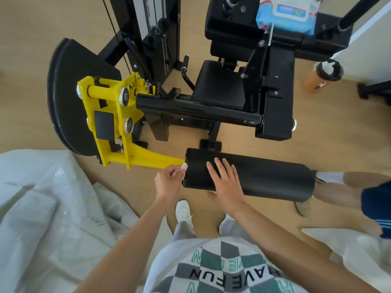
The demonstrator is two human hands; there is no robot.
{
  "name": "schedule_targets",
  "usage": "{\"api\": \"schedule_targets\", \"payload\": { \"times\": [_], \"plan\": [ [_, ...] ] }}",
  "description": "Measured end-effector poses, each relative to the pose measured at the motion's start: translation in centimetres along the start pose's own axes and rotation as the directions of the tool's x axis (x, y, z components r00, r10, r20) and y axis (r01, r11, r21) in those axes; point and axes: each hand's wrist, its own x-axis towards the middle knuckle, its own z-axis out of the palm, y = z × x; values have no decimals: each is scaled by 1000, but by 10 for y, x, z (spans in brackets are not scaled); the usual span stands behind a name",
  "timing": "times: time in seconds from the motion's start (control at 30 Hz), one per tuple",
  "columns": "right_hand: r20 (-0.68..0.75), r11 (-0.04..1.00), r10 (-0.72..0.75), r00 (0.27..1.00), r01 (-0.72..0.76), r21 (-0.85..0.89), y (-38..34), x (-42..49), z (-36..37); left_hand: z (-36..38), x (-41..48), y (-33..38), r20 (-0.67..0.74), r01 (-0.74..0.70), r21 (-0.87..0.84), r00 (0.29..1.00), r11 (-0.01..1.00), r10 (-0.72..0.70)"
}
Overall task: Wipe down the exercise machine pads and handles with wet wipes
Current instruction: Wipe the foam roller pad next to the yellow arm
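A black cylindrical roller pad [264, 178] lies across the lower middle, fixed to a yellow lever arm [152, 160]. My left hand [168, 183] is closed on a small crumpled white wet wipe [183, 166] pressed against the pad's left end. My right hand [225, 185] rests flat on top of the pad, fingers spread, thumb under its near side. A blue pack of wet wipes [289, 12] sits on the machine's upper pad at the top. The black seat pad [220, 85] and a glossy black bar [196, 112] lie beyond.
A black weight-guide disc [69, 98] stands at left. White plastic sheeting [48, 212] covers the floor at lower left. An orange bottle [319, 76] stands on the floor at right. Another person's legs [349, 187] are beside the pad's right end.
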Motion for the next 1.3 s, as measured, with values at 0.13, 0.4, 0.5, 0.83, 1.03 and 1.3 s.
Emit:
{"api": "schedule_targets", "payload": {
  "times": [0.13,0.4,0.5,0.83,1.03,1.3],
  "plan": [
    [19,1000,1,1000,-1,18,8,20,-10,-6,-1,-5,28,-35,42,999,999,34],
    [62,996,50,997,-54,68,18,42,-35,-7,-12,-43,44,92,66,995,994,-95],
    [-93,996,57,994,-49,79,13,21,-25,-5,-9,-34,-1,96,-21,995,995,-96],
    [-89,999,52,995,-51,19,5,3,-3,2,7,-22,59,2,-30,998,1000,0],
    [56,992,45,997,-52,115,22,36,-21,-3,2,-55,128,72,59,989,996,-79],
    [-92,997,49,995,-43,70,10,27,-31,-6,8,-42,26,54,-80,998,995,-52]
  ]
}}
